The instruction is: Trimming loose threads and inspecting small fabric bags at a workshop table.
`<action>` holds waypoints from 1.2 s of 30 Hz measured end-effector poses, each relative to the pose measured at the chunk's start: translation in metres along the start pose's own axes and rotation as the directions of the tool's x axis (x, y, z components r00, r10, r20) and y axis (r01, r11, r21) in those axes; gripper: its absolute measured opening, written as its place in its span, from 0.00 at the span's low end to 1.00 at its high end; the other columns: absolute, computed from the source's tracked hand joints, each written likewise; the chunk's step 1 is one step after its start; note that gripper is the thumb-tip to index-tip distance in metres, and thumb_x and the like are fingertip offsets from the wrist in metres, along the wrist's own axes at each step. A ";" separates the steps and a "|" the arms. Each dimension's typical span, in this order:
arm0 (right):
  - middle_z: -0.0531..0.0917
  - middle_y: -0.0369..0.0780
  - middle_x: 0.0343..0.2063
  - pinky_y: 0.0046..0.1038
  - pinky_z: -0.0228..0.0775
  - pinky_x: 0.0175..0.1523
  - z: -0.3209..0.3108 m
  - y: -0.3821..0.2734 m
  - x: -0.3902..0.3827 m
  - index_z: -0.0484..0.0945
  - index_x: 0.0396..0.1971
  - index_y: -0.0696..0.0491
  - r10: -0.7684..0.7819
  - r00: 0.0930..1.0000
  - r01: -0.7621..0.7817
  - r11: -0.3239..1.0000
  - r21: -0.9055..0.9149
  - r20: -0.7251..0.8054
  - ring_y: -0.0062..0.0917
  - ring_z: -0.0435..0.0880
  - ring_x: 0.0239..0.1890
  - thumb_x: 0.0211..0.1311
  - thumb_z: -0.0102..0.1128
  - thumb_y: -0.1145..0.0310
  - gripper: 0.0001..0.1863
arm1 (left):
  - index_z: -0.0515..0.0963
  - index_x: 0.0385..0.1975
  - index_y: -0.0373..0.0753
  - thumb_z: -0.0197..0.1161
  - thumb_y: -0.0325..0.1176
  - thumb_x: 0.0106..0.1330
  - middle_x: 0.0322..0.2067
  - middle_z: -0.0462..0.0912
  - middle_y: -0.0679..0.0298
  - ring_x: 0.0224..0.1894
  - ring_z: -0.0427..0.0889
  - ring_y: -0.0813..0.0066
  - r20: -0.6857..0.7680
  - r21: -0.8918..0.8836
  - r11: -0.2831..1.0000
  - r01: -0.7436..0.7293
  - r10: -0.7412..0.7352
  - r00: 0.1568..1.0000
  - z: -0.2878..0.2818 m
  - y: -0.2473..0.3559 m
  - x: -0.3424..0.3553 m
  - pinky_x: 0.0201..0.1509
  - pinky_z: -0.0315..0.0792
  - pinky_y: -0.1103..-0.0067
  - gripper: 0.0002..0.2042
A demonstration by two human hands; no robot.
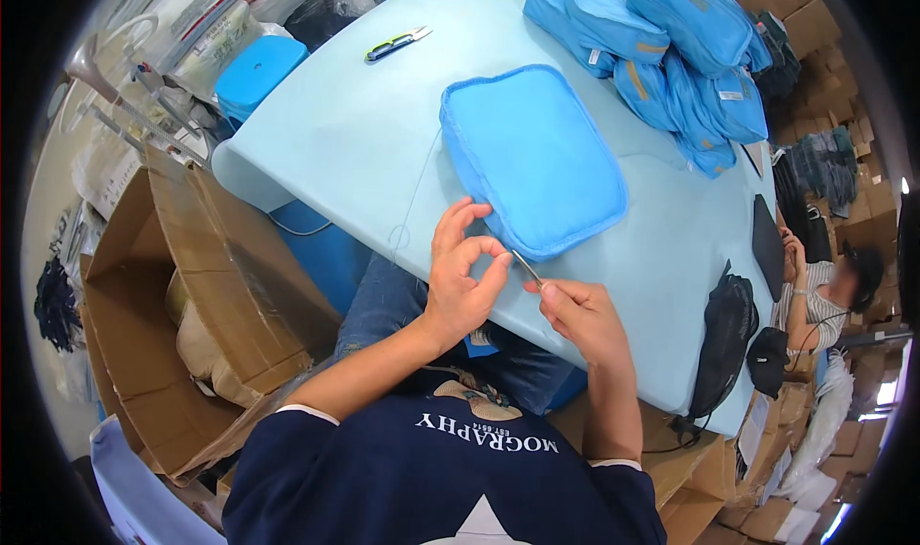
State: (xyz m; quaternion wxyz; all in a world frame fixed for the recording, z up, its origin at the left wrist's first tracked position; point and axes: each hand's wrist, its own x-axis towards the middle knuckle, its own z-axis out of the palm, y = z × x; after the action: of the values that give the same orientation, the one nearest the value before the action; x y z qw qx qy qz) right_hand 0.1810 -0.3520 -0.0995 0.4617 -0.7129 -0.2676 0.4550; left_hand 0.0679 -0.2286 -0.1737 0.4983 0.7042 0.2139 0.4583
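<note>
A blue soft fabric pouch (pixel 537 162) with a padded rim lies on the table in front of me. At its near left corner my left hand (pixel 462 282) pinches thumb and index finger together; another fingertip touches the pouch's side. What the pinch holds, if anything, is too small to make out. My right hand (pixel 586 323) grips a slim pointed metal tool (pixel 523 262), its tip beside my left fingertips and the pouch's near edge. The tool's exact kind is unclear. A thin thread (pixel 418 189) trails from the pouch's left side across the table and curls near the edge.
Several blue pouches (pixel 661 47) are heaped at the far right of the light blue table (pixel 326 124). Thread snips (pixel 398 44) lie at the far left. Black pouches (pixel 725 334) rest at right. An open cardboard box (pixel 230 286) stands left; a person (pixel 829 296) sits beyond the right edge.
</note>
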 end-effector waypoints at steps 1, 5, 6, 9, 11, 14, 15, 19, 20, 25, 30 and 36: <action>0.68 0.28 0.15 0.14 0.49 0.20 0.001 -0.001 0.002 0.78 0.40 0.64 0.001 1.000 -0.001 1.000 -0.007 0.000 0.08 0.60 0.16 0.65 0.52 0.62 0.18 | 0.74 0.25 0.38 0.63 0.25 0.52 0.52 0.69 0.51 0.63 0.58 0.50 -0.004 -0.020 1.000 0.000 0.000 1.000 0.000 0.000 0.000 0.64 0.53 0.64 0.04; 0.68 0.27 0.15 0.14 0.49 0.21 0.004 0.000 0.008 0.78 0.40 0.63 -0.015 1.000 0.015 1.000 -0.008 -0.012 0.08 0.60 0.16 0.65 0.53 0.62 0.18 | 0.74 0.26 0.38 0.63 0.25 0.52 0.52 0.68 0.51 0.63 0.58 0.50 0.003 -0.012 1.000 -0.019 0.019 1.000 -0.001 -0.001 0.000 0.63 0.53 0.64 0.05; 0.68 0.27 0.15 0.14 0.49 0.21 0.004 -0.001 0.009 0.79 0.39 0.63 -0.020 1.000 0.020 1.000 -0.023 -0.022 0.08 0.60 0.16 0.65 0.53 0.62 0.18 | 0.74 0.26 0.38 0.63 0.25 0.52 0.52 0.68 0.51 0.63 0.58 0.50 -0.001 -0.015 1.000 -0.017 0.016 1.000 -0.001 -0.001 0.001 0.63 0.53 0.64 0.05; 0.68 0.27 0.15 0.14 0.49 0.21 0.003 -0.003 0.008 0.79 0.39 0.63 -0.031 0.999 0.030 0.998 -0.048 -0.030 0.08 0.60 0.17 0.65 0.53 0.62 0.17 | 0.74 0.26 0.38 0.63 0.25 0.52 0.52 0.69 0.51 0.62 0.58 0.50 -0.008 -0.020 0.999 -0.034 0.034 0.999 0.000 -0.002 0.002 0.63 0.53 0.64 0.04; 0.68 0.27 0.15 0.14 0.48 0.21 0.002 -0.002 0.009 0.79 0.39 0.63 -0.043 0.998 0.041 0.998 -0.057 -0.037 0.08 0.60 0.17 0.65 0.53 0.61 0.18 | 0.74 0.26 0.37 0.62 0.25 0.53 0.52 0.69 0.51 0.62 0.58 0.49 -0.004 0.012 0.999 -0.046 0.046 0.999 0.000 -0.001 0.003 0.63 0.53 0.64 0.04; 0.68 0.27 0.15 0.14 0.48 0.22 -0.002 0.002 0.011 0.79 0.40 0.63 -0.071 0.997 0.069 0.993 -0.097 -0.018 0.08 0.59 0.16 0.64 0.53 0.62 0.18 | 0.75 0.26 0.38 0.61 0.24 0.53 0.52 0.69 0.52 0.62 0.59 0.50 0.000 -0.001 0.998 -0.057 0.057 0.998 -0.002 -0.002 0.002 0.62 0.54 0.65 0.03; 0.68 0.27 0.15 0.14 0.48 0.22 -0.005 0.003 0.010 0.79 0.40 0.63 -0.088 0.996 0.088 0.988 -0.130 0.010 0.08 0.59 0.16 0.64 0.53 0.62 0.17 | 0.75 0.26 0.38 0.61 0.24 0.53 0.52 0.69 0.52 0.62 0.59 0.50 -0.003 -0.002 0.998 -0.057 0.057 0.998 -0.008 -0.007 0.001 0.62 0.54 0.65 0.03; 0.67 0.28 0.15 0.15 0.47 0.21 -0.023 0.005 -0.008 0.77 0.41 0.63 -0.148 0.971 0.152 0.988 -0.008 0.186 0.09 0.58 0.16 0.63 0.53 0.63 0.17 | 0.77 0.28 0.39 0.62 0.24 0.53 0.52 0.69 0.54 0.59 0.62 0.52 0.106 0.112 0.968 -0.224 0.212 0.971 -0.038 -0.018 0.010 0.60 0.55 0.66 0.04; 0.68 0.27 0.16 0.14 0.48 0.22 -0.029 0.012 -0.008 0.76 0.41 0.62 -0.199 0.972 0.190 0.978 0.082 0.128 0.08 0.60 0.17 0.63 0.54 0.64 0.16 | 0.77 0.28 0.39 0.63 0.25 0.52 0.52 0.69 0.54 0.59 0.62 0.51 0.008 0.210 0.961 -0.177 0.180 0.984 -0.035 -0.013 0.018 0.60 0.55 0.65 0.05; 0.66 0.28 0.14 0.15 0.45 0.16 -0.021 0.017 0.006 0.71 0.27 0.56 -0.146 0.930 0.214 0.961 0.173 -0.338 0.08 0.56 0.11 0.62 0.55 0.65 0.10 | 0.77 0.28 0.40 0.66 0.26 0.49 0.51 0.69 0.54 0.59 0.61 0.49 -0.030 0.319 0.930 -0.182 0.202 0.979 -0.012 0.000 0.030 0.59 0.53 0.62 0.07; 0.66 0.29 0.12 0.16 0.46 0.15 -0.044 0.028 0.036 0.71 0.23 0.52 -0.279 0.687 0.234 0.959 -0.159 -0.671 0.09 0.57 0.11 0.60 0.58 0.59 0.13 | 0.74 0.22 0.37 0.63 0.21 0.47 0.45 0.74 0.54 0.53 0.70 0.54 0.117 -0.029 0.948 -0.317 0.318 0.941 -0.017 0.008 0.031 0.54 0.65 0.68 0.05; 0.73 0.30 0.19 0.18 0.55 0.25 -0.079 -0.019 0.054 0.77 0.29 0.59 -0.131 0.692 0.134 0.990 -0.052 -0.710 0.11 0.62 0.20 0.57 0.63 0.61 0.15 | 0.76 0.37 0.29 0.57 0.38 0.65 0.37 0.78 0.56 0.41 0.75 0.69 -0.251 0.056 0.984 0.169 -0.150 0.956 -0.055 -0.038 0.115 0.46 0.68 0.79 0.14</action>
State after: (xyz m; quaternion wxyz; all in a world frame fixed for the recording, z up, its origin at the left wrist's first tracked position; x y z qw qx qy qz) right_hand 0.2764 -0.3331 -0.0911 0.5620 -0.8110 -0.1184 0.1109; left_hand 0.0832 -0.0979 -0.1537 0.4760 0.6411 0.3472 0.4918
